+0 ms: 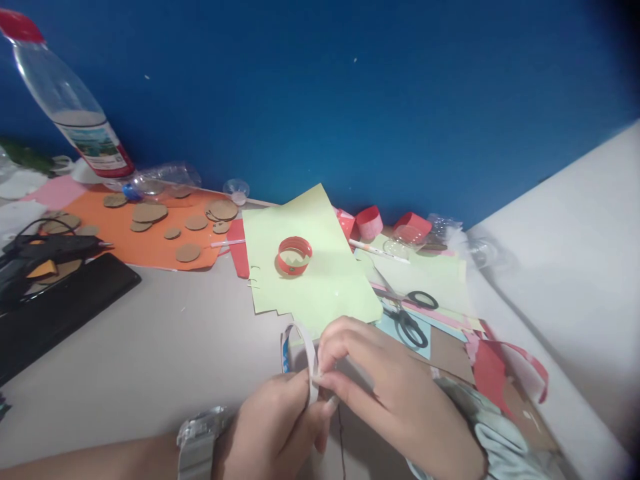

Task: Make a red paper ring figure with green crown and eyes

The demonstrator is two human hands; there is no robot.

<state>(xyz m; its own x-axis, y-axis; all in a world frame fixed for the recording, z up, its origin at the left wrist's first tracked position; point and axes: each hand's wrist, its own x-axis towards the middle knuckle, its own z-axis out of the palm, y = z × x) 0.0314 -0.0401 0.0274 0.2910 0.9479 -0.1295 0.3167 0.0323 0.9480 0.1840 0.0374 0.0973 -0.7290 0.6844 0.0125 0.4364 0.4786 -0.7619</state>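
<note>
A narrow white strip (306,339), bent into a loop with blue on its inner side, stands between my hands at the bottom centre. My left hand (275,423), with a metal watch on its wrist, is closed on the lower part of the strip. From the right, my right hand (380,387) pinches at the strip's near side, thumb and index finger together, fingertips touching the left hand's. Beyond the hands, a red ring (294,256) lies on a pale green sheet (320,293).
Black-handled scissors (403,317) lie on papers at right, near red scraps (493,373). Cardboard discs (150,213) rest on an orange sheet (175,257). A bottle (75,100), a glue gun (45,247) and a black slab (70,300) stand or lie left. A blue wall rises behind.
</note>
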